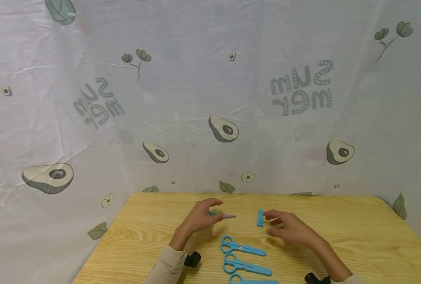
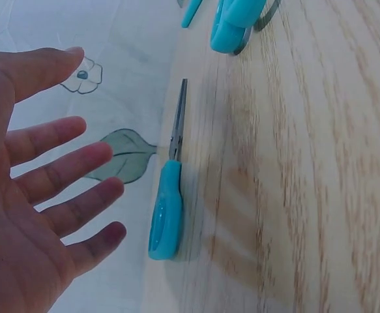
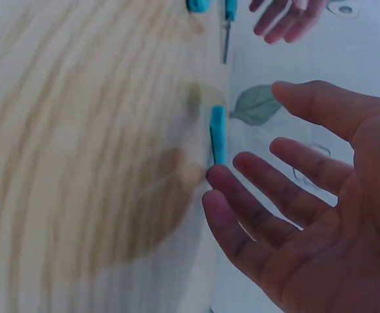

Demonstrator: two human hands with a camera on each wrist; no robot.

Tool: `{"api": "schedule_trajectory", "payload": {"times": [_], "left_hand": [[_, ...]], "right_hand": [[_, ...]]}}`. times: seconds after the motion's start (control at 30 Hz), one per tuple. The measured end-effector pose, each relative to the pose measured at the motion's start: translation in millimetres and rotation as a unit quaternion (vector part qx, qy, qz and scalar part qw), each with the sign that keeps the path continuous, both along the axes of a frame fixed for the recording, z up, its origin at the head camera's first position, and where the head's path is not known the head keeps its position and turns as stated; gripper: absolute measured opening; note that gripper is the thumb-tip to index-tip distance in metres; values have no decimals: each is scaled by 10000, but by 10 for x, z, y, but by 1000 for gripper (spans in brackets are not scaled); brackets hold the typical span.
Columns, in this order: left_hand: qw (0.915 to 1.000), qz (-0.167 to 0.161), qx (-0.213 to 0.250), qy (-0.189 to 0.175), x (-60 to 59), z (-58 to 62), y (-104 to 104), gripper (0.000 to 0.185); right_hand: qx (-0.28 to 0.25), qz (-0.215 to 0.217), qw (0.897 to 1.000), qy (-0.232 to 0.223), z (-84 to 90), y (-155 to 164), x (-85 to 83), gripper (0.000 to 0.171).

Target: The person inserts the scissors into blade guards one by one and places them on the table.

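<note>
In the left wrist view, scissors (image 2: 167, 208) with blue handles and bare metal blades lie on the table, blades pointing away. My left hand (image 2: 40, 176) is beside them, fingers spread and holding nothing; in the head view, the left hand (image 1: 201, 215) partly hides their handles. A blue blade cover (image 1: 260, 218) lies to the right of those scissors. Close by it, my right hand (image 1: 290, 227) has loosely bent fingers and nothing in them. The right wrist view shows the cover (image 3: 218, 135) just beyond the fingertips of the right hand (image 3: 300, 189); whether they touch is unclear.
Nearer the front lie several covered blue scissors in a column: the upper pair (image 1: 244, 246), a middle pair (image 1: 247, 265) and a lower pair (image 1: 253, 281) cut by the frame edge. A wooden table (image 1: 143, 236) bears everything. Behind it hangs a printed curtain (image 1: 196, 79).
</note>
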State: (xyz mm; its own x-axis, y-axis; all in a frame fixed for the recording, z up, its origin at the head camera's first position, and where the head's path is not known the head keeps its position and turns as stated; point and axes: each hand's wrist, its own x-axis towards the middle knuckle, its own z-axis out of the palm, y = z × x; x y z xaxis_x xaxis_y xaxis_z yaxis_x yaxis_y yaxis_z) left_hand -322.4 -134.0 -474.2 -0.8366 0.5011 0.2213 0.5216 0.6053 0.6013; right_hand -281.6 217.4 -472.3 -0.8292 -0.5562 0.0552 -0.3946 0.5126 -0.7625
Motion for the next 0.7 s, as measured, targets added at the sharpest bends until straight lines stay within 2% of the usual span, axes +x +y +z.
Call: {"api": "schedule_trajectory", "payload": {"times": [0.23, 0.53, 0.7], "left_hand": [[10000, 5, 32, -61, -7, 10, -24, 55], [9999, 102, -11, -114, -10, 19, -49, 57], [9997, 126, 64, -187, -11, 28, -88, 55]], "right_hand": [[-207, 426, 9988, -116, -31, -238, -95, 60], [-417, 513, 9977, -136, -52, -420, -202, 59], [-317, 389, 9987, 9, -55, -468, -251, 60]]}}
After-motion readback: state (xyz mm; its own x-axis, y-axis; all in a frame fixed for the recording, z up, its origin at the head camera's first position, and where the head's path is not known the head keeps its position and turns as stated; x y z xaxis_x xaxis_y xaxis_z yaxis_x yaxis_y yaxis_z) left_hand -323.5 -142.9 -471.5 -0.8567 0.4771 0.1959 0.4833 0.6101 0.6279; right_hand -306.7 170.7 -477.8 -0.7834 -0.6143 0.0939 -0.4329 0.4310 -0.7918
